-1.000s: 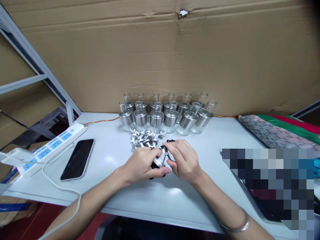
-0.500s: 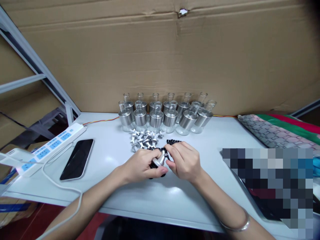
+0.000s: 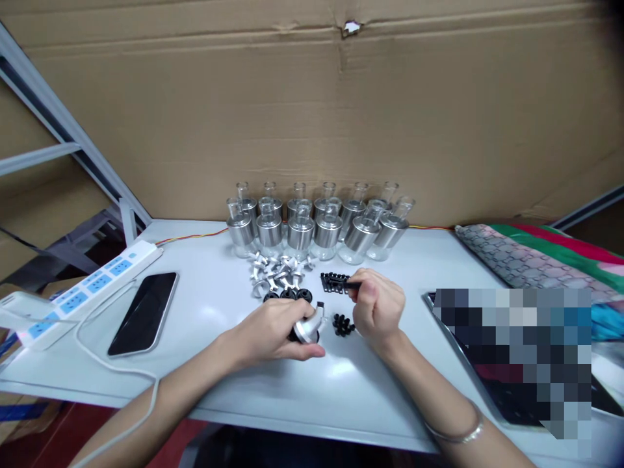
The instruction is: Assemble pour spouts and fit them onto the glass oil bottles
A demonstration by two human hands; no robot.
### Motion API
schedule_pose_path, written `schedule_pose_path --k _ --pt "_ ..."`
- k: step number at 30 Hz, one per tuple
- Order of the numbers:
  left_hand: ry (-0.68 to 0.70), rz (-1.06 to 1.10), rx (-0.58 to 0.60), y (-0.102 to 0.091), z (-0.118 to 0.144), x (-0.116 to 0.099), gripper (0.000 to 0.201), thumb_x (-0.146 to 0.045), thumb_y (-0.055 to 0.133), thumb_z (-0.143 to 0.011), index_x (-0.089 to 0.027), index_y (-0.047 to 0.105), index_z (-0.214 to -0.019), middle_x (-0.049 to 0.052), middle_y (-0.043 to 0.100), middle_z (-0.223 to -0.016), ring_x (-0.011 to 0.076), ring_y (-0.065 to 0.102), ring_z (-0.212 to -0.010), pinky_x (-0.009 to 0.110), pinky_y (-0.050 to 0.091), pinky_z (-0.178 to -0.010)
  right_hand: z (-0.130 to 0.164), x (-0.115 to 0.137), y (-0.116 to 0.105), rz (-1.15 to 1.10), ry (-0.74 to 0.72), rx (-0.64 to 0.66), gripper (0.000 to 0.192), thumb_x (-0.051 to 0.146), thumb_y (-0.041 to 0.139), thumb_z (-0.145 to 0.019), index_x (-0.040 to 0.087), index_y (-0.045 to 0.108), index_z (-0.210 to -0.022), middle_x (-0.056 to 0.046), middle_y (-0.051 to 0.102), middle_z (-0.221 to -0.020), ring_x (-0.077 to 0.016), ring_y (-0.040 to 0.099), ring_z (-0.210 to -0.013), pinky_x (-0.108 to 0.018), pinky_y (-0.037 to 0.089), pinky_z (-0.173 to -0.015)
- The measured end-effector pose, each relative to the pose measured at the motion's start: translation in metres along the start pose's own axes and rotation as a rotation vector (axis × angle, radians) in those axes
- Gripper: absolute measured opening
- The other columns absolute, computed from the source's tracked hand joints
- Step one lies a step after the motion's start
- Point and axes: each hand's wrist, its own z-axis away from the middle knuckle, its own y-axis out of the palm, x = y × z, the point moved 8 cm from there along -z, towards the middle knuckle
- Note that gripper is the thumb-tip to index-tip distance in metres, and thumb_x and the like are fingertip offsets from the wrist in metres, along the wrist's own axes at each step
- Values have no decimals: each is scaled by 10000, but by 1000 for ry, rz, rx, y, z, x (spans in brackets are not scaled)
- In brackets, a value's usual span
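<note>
The silver spout (image 3: 306, 330), curved, flared at its base and black-tipped, sits above the counter (image 3: 336, 396), grasped by the left grip (image 3: 273, 328). Right of the spout, the right grip (image 3: 379, 309) pinches a slim black piece (image 3: 353, 285); small black parts (image 3: 344, 324) lie between. Behind the spout are silver fittings (image 3: 280, 270), then bottles (image 3: 299, 231). Before it, the counter runs to its near edge.

On the table (image 3: 214, 260), bottles (image 3: 299, 234) behind spouts (image 3: 292, 265), phone (image 3: 143, 314) left of both, power strip (image 3: 85, 283) farther left.
</note>
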Motion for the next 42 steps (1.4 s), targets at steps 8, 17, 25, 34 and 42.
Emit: schedule_pose_path --k 8,17,25,34,42 --pt "35 -311 -233 -21 6 26 335 -457 385 -950 -176 456 -782 -17 525 -583 107 447 -489 219 360 -505 1 -57 23 263 340 398 302 288 438 -906 219 433 -612 12 508 -520 -148 476 -480 -260 312 -499" --pt "52 -345 -142 -7 5 23 375 -466 348 -958 -164 488 -786 -25 512 -562 105 443 -479 225 370 -498 20 -94 33 404 566 678 232 239 446 -884 184 604 -724 -54 667 -689 -189 572 -625 -266 322 -583" --pt "75 -349 -147 -10 4 21 402 -470 318 -971 -160 474 -767 -26 511 -545 101 440 -465 217 357 -483 26 -106 30 505 694 792 250 260 441 -893 172 626 -750 -81 685 -755 -204 584 -712 -270 306 -608" --pt "32 -343 -104 -7 4 26 453 -499 288 -970 -158 485 -746 -22 505 -547 100 443 -474 221 349 -493 25 -106 28 527 703 791 277 274 438 -888 168 664 -770 -99 708 -805 -216 599 -734 -279 299 -592" --pt "-16 -309 -37 -4 4 32 504 -555 255 -959 -156 488 -758 -19 488 -548 113 437 -493 226 334 -503 17 -100 22 424 685 638 253 288 468 -865 175 671 -765 -61 682 -710 -196 577 -667 -274 314 -588"
